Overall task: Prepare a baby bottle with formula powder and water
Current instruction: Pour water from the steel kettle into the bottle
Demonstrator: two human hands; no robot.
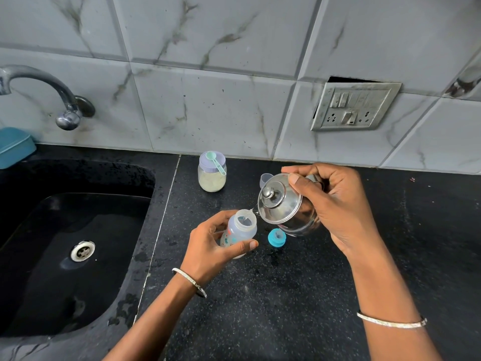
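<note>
My left hand (pixel 210 246) grips a small translucent baby bottle (pixel 240 229) with coloured prints, its mouth uncovered and tilted toward the right. My right hand (pixel 335 204) holds a shiny steel kettle (pixel 285 204) tipped leftward, thumb on its lid, spout at the bottle's rim with water running in. The blue teat ring (pixel 276 237) lies on the black counter just right of the bottle. A glass jar of pale formula powder (pixel 212 173) stands behind, lid on, with a green scoop (pixel 216 161) resting on top. A clear bottle cap (pixel 266 179) sits behind the kettle.
A black sink (pixel 65 243) with a steel drain fills the left, a tap (pixel 46 92) above it and a blue box (pixel 14 147) at the far left. A switch and socket plate (pixel 355 106) hangs on the tiled wall. The black counter (pixel 286 295) is wet in spots.
</note>
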